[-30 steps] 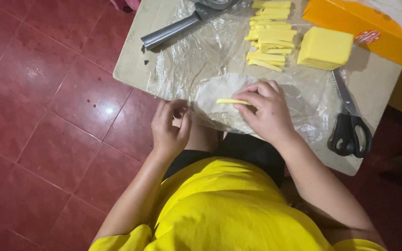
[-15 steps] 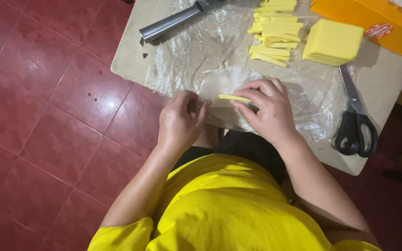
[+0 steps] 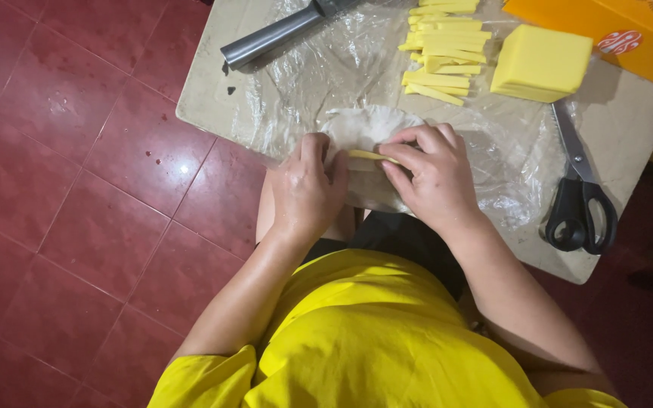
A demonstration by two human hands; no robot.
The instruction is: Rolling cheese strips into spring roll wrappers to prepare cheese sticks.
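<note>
Left hand (image 3: 307,185): rests palm down on the near edge of the wrapper (image 3: 368,128), fingers curled over that edge and pinching it. Right hand (image 3: 431,177): fingers bent, thumb and fingertips gripping a cheese stick (image 3: 372,156) and pressing it onto the wrapper.

Wrapper: thin, pale, round sheet lying on clear plastic film (image 3: 319,75) at the near edge of the worktop (image 3: 629,143). The cheese stick lies across its near part, between the two hands.

Behind the wrapper: a pile of cut sticks (image 3: 440,53); just to its right, a yellow cheese block (image 3: 542,64). An orange box (image 3: 606,30) sits at the far right corner. Scissors (image 3: 580,196) with black handles lie right of the right hand, apart from it. A grey metal tool (image 3: 281,34) lies at the far left of the film. The floor (image 3: 77,189) is red tile.
</note>
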